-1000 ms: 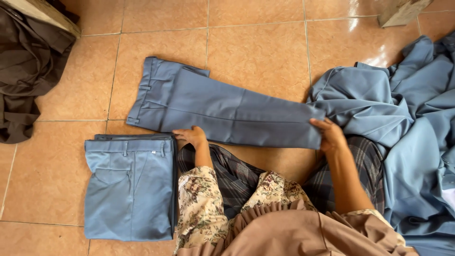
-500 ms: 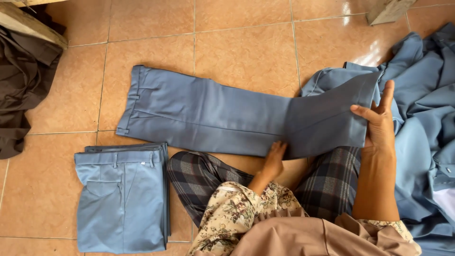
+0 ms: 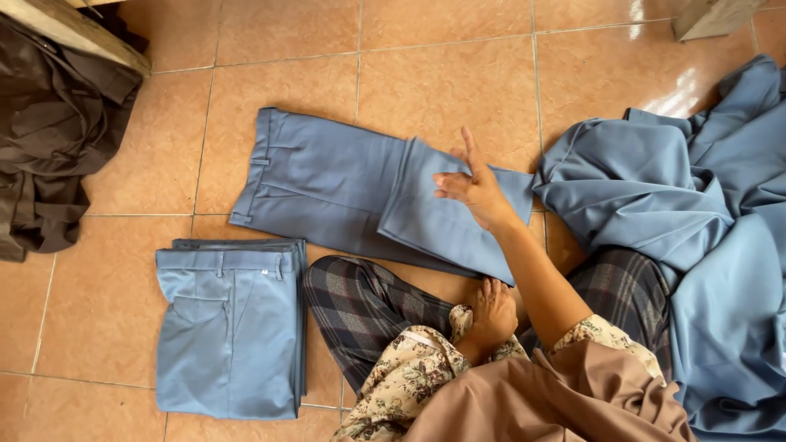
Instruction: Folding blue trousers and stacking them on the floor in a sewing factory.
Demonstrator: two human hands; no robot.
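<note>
One view, head camera, looking down at a person seated cross-legged on orange floor tiles (image 3: 442, 74).
Trousers: blue-grey trousers (image 3: 327, 184) lie flat on the tiles ahead of the knees, legs folded back over themselves.
Right hand: right hand (image 3: 475, 190) rests palm down on the folded leg, fingers spread and flat, gripping nothing.
Left hand: left hand (image 3: 494, 311) rests near the lap, fingers loosely curled, holding nothing.
Left: folded stack of matching trousers (image 3: 229, 327).
Right: heap of blue cloth (image 3: 696, 213).
Far left: dark brown garments (image 3: 57, 139).

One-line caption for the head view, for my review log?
Right hand presses a folded leg onto blue-grey trousers on the orange tiled floor; left hand rests near the lap.
</note>
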